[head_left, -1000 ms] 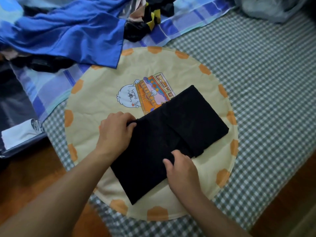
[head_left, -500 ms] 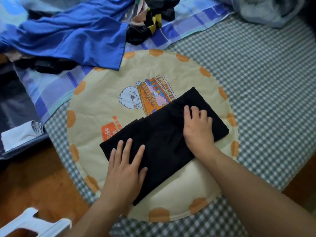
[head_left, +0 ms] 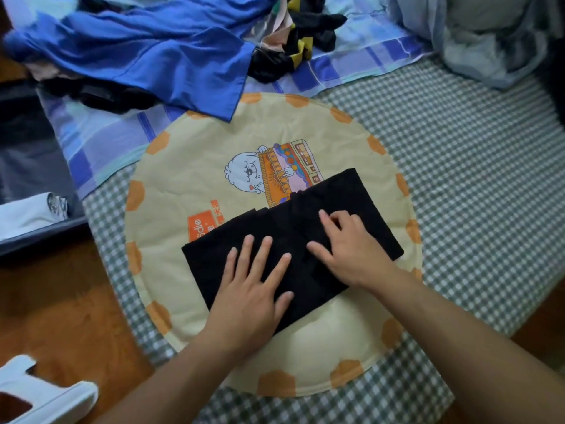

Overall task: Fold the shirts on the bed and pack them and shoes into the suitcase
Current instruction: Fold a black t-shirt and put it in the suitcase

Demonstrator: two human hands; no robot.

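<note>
Smoothing was the step I judged to be in hand: the black shirt (head_left: 275,240) lay folded into a narrow rectangle on the round cream mat (head_left: 189,179) spread over the checked bed cover (head_left: 458,179). My left hand (head_left: 250,289) lay flat on its near end, fingers straight and spread. My right hand (head_left: 351,249) rested on the middle of the shirt, thumb out to the side; its fingers were bent at the knuckles, and I could not tell whether they pinched the cloth or only pressed it. The open suitcase (head_left: 27,221) sat off the bed's left edge, well apart from the shirt. More clothes, a blue shirt (head_left: 171,56) among them, lay unfolded at the far side. Next, I reckoned, the shirt wanted one more fold or a lift across to the suitcase, both hands under it so the folds held.
</note>
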